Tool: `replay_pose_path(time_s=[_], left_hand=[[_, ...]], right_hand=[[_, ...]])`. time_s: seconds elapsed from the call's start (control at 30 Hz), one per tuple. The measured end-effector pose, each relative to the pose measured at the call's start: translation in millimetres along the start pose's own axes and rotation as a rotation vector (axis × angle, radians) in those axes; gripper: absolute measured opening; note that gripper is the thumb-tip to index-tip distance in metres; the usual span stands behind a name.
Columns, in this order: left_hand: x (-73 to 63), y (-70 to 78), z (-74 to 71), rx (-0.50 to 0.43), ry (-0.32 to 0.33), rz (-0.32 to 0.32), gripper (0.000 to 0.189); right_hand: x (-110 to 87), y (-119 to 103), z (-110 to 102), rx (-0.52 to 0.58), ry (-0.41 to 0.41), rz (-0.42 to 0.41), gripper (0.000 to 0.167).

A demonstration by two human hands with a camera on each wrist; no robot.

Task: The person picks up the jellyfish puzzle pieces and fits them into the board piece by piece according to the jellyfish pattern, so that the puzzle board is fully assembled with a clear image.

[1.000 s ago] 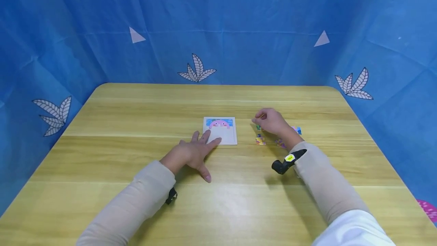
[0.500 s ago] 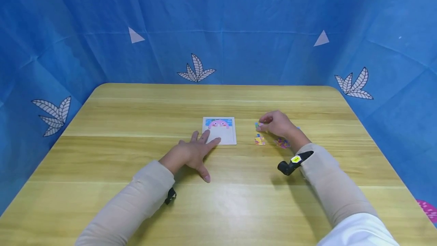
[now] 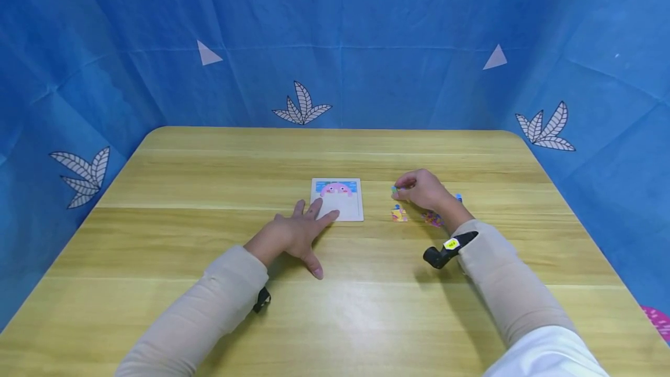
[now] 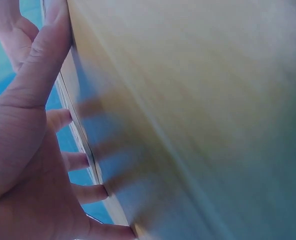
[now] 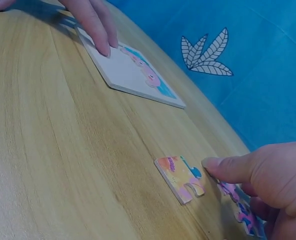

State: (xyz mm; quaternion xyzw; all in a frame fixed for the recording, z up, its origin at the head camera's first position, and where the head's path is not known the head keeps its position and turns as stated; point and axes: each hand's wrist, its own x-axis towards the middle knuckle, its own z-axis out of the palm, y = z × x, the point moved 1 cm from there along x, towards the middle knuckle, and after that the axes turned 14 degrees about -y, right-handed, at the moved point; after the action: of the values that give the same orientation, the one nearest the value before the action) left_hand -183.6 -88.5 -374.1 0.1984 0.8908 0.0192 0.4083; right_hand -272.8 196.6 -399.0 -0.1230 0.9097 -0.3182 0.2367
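Observation:
A square white puzzle tray point(image 3: 348, 209) lies mid-table, its far part showing a pink cartoon face. My left hand point(image 3: 298, 236) rests over its near left corner with fingers spread; in the right wrist view its fingertips point(image 5: 104, 47) touch the tray. To the right, my right hand point(image 3: 426, 189) pinches a small green-and-blue puzzle piece point(image 3: 395, 190) at the table surface, partly hidden by thumb and fingers. Nearer me lies a yellow puzzle piece point(image 3: 399, 214) with a blue tab. Purple-patterned puzzle pieces point(image 5: 247, 219) lie below the right hand.
A blue bit of another piece point(image 3: 459, 197) shows behind the right wrist. The wooden table point(image 3: 345, 319) spreads around both hands, its far edge meeting a blue curtain point(image 3: 366, 45) with leaf prints.
My right hand has shifted slightly right and come down onto the green-and-blue puzzle piece, then stayed nearly still. The left hand and the tray have not moved.

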Motion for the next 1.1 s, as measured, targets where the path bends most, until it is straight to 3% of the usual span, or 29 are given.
replay_pose_path(time_s=[0.43,0.8,1.1], left_hand=[[0.2,-0.5,-0.9,-0.007,-0.006,-0.002,0.127],[1.9,-0.5,-0.1,0.018,0.008,0.006,0.127],[1.5,-1.0,0.7,0.008,0.004,0.002,0.127]], right_hand=[[-0.5,-1,3,0.011,0.053,-0.048,0.028],[0.2,-7,9,-0.023,0.161,-0.102,0.023],[-0.9,-15,15,0.033,0.146,-0.149,0.025]])
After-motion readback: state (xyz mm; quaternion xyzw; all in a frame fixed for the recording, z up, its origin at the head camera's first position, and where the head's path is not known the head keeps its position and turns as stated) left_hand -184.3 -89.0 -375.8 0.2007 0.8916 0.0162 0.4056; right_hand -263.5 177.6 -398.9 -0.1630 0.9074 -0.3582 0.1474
